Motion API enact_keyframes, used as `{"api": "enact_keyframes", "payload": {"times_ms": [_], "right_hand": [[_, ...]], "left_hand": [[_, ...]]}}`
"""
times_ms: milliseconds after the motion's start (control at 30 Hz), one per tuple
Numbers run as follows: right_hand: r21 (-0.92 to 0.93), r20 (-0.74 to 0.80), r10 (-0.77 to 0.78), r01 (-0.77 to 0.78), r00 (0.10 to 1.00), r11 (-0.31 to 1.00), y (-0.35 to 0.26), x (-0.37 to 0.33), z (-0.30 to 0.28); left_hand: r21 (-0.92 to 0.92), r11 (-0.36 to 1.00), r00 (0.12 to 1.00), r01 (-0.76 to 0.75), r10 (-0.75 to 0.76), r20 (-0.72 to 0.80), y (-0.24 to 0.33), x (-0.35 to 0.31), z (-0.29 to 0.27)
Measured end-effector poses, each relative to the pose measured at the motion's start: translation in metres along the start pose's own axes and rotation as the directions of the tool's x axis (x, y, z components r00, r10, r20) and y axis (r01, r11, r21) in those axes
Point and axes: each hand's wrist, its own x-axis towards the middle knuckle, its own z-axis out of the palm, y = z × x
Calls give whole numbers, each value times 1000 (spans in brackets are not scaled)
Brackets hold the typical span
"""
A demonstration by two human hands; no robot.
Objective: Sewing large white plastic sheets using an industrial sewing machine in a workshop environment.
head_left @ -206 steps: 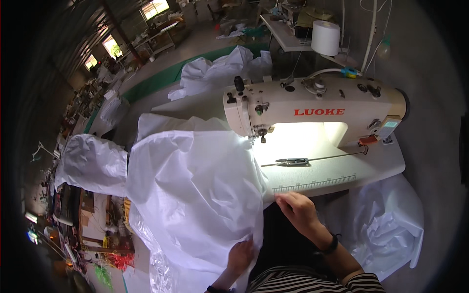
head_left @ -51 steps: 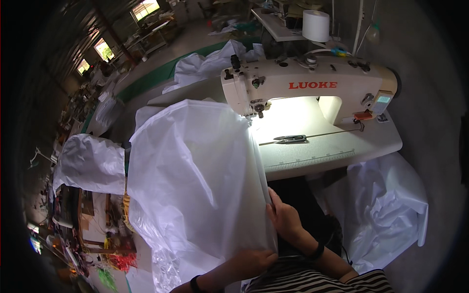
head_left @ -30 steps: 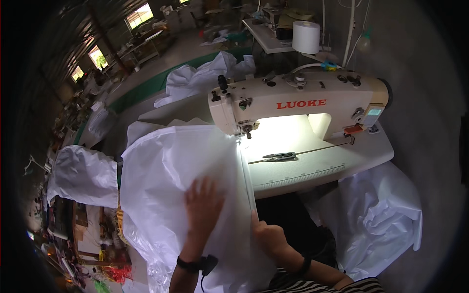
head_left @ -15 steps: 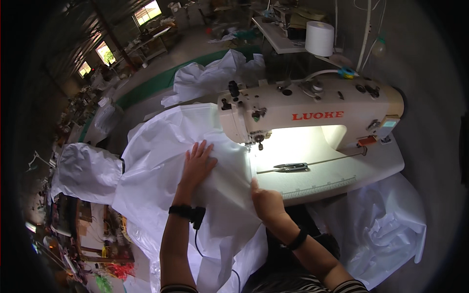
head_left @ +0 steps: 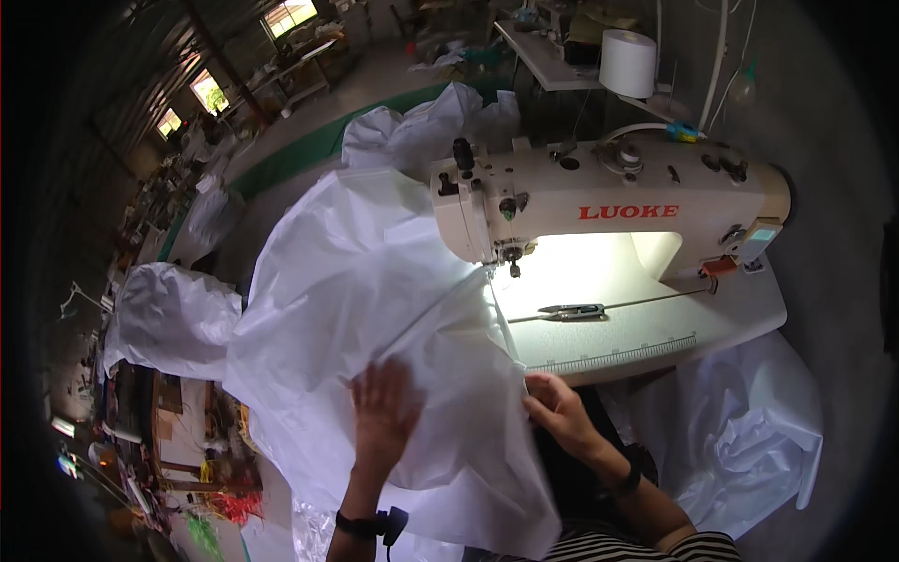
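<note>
A large sheet of white, slightly shiny fabric (head_left: 328,272) is spread to the left of the sewing machine (head_left: 609,201). One edge of it runs up under the machine's needle area (head_left: 501,267). My left hand (head_left: 386,412) is flat on the fabric, blurred, with its fingers apart. At the fabric's right edge, just off the machine bed's near side, my right hand (head_left: 567,417) pinches that edge between thumb and fingers. A pair of thread snips (head_left: 573,312) lies on the lit machine bed (head_left: 646,323).
More white fabric hangs at the right (head_left: 749,440), and a white pile (head_left: 421,126) lies behind the machine. A white thread cone (head_left: 627,64) stands at the back right. At far left are another white bundle (head_left: 173,318) and cluttered shelving (head_left: 201,440).
My left hand has slid nearer to me over the fabric. My right hand has moved right and nearer along the fabric edge, from pointing at it to pinching it.
</note>
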Motion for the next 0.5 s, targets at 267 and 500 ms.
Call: {"api": "enact_keyframes", "payload": {"times_ms": [267,500], "right_hand": [[-137,528,-62,157,847,978,49,-51,41],[-151,256,490,-466,833,872,44,-107,-22]], "left_hand": [[111,989,989,96,-81,-126,-79,34,12],[57,990,990,-130,126,68,-160,111,1]]}}
